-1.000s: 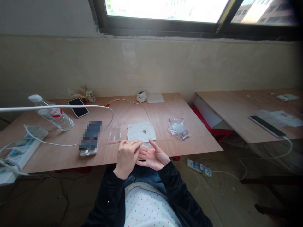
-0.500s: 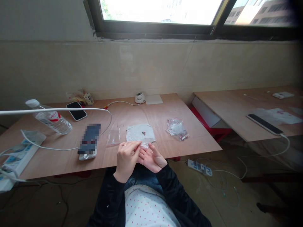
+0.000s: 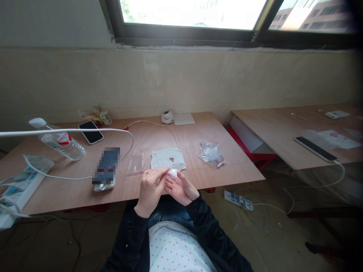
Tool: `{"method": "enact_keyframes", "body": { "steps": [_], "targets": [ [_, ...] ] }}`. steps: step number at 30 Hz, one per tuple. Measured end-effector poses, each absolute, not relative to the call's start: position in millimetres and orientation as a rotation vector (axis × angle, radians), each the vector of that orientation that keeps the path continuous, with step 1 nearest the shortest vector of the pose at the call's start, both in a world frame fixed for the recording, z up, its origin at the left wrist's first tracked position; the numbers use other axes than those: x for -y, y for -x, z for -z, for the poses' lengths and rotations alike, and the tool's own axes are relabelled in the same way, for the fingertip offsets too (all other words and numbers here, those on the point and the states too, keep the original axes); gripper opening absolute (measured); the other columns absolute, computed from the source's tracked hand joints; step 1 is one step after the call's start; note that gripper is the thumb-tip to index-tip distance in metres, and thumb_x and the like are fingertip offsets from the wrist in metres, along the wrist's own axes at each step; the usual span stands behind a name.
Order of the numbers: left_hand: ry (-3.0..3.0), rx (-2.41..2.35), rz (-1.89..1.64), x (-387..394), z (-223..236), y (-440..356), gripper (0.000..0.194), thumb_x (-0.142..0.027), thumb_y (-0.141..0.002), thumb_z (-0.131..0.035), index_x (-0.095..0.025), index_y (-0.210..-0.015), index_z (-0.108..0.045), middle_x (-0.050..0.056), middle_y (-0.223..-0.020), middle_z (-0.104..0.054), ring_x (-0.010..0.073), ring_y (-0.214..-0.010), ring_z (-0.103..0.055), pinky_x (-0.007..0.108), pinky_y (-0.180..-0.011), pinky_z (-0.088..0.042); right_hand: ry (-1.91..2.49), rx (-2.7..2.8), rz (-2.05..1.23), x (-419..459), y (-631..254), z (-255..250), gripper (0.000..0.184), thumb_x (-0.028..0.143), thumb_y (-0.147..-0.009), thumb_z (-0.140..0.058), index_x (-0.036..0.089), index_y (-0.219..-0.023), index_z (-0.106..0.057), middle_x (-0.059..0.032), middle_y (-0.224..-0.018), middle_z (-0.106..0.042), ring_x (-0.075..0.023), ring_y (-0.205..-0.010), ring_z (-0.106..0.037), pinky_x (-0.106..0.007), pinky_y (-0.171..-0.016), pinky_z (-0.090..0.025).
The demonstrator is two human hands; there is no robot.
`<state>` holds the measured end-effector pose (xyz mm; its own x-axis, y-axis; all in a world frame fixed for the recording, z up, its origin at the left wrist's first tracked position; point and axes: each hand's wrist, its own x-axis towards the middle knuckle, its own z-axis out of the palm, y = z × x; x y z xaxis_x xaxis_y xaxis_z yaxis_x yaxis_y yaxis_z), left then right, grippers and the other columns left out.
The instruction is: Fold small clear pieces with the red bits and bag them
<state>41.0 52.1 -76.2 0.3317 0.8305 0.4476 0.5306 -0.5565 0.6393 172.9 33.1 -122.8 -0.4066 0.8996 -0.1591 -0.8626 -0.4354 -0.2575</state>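
A small clear plastic bag is held between my two hands at the front edge of the table. My left hand pinches its left side, thumb and fingertips pressed together. Palm turned up, my right hand grips the other side between thumb and curled fingers. Just beyond lies a white cloth with a few tiny reddish-brown pieces on it. A flat clear zip bag is left of the cloth. On the right, a pile of small clear bags has small parts in it.
To the left are a phone on a charging cable, another phone, a water bottle and a power strip. A white dome camera stands at the back. A second table is at right.
The small bag between my hands has tilted and shows more of its shiny surface above my fingers. Both hands stay nearly in place.
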Motion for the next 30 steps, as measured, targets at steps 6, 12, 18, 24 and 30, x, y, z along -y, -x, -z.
{"method": "enact_keyframes", "body": {
  "steps": [6, 12, 18, 24, 30],
  "targets": [
    [-2.152, -1.170, -1.045, -52.0, 74.5, -39.3, 0.023, -0.016, -0.083, -0.050, -0.022, -0.099, -0.065, 0.005, -0.098, -0.068, 0.0195, -0.094, -0.060, 0.036, -0.085, -0.041, 0.368, 0.105, -1.981, -31.9, -174.5, 124.6, 0.037, 0.034, -0.076, -0.062, 0.012, -0.104, -0.050, -0.0098, -0.106, -0.057, -0.0156, -0.100, -0.057, -0.029, -0.090, -0.045],
    [-2.122, -1.146, -1.048, -52.7, 73.9, -37.6, 0.025, -0.013, -0.081, -0.050, -0.023, -0.098, -0.066, 0.004, -0.099, -0.068, 0.0196, -0.096, -0.060, 0.035, -0.087, -0.041, 0.326, 0.116, -1.975, -32.5, -176.1, 125.6, 0.042, 0.034, -0.074, -0.064, 0.011, -0.106, -0.049, -0.0107, -0.107, -0.058, -0.0154, -0.101, -0.056, -0.027, -0.090, -0.046],
    [-2.052, -1.141, -1.053, -51.1, 69.7, -37.9, 0.023, -0.014, -0.079, -0.051, -0.021, -0.095, -0.067, 0.004, -0.098, -0.068, 0.0198, -0.095, -0.059, 0.035, -0.088, -0.041, 0.301, 0.146, -1.973, -31.5, -176.5, 123.9, 0.039, 0.033, -0.075, -0.061, 0.013, -0.106, -0.049, -0.0084, -0.108, -0.059, -0.0148, -0.102, -0.056, -0.028, -0.092, -0.045],
    [-1.998, -1.162, -1.068, -50.4, 68.7, -38.9, 0.023, -0.017, -0.080, -0.052, -0.020, -0.099, -0.064, 0.005, -0.099, -0.067, 0.0195, -0.095, -0.060, 0.034, -0.088, -0.043, 0.279, 0.115, -1.976, -30.9, -175.3, 124.3, 0.039, 0.021, -0.072, -0.063, 0.011, -0.107, -0.050, -0.0082, -0.106, -0.060, -0.0134, -0.103, -0.056, -0.024, -0.093, -0.044],
    [-2.085, -1.238, -1.339, -47.2, 68.1, -42.2, 0.017, -0.021, -0.076, -0.059, -0.019, -0.093, -0.058, 0.008, -0.111, -0.057, 0.0206, -0.104, -0.054, 0.036, -0.090, -0.043, 0.253, 0.096, -1.948, -33.2, -175.6, 127.0, 0.037, 0.029, -0.074, -0.065, 0.015, -0.105, -0.050, -0.0060, -0.107, -0.060, -0.0131, -0.104, -0.055, -0.024, -0.092, -0.045]
  ]
}}
